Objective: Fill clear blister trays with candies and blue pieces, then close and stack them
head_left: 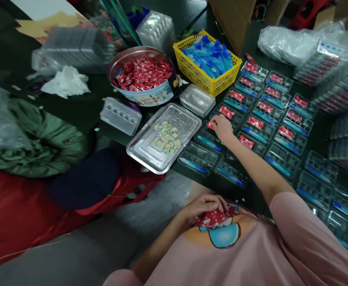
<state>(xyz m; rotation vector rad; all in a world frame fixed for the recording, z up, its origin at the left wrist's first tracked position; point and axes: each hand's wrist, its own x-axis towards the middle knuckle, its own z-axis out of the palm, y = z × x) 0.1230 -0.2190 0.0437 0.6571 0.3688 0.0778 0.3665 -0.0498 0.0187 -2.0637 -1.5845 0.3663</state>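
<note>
My right hand (222, 127) reaches over the rows of clear plastic trays, its fingertips closed on a small red packet with white spots (210, 124) above one of them. Close to my shirt, my left hand (207, 205) is wrapped around several more red spotted packets (214, 218). Many of the plastic trays (202, 153) hold a blue pen (208, 143) along one side. In the farther ones, a red packet (255, 122) also lies in the upper compartment. Those nearest me have a pen and bare compartments.
A round tin (150, 95) of red packets and a yellow basket (188, 67) of blue pens stand at the back. Before them lies a metal tray (144, 149) with small pale pieces (169, 137). Stacked filled trays (321, 63) rise at right. A red stool (123, 194) is at left.
</note>
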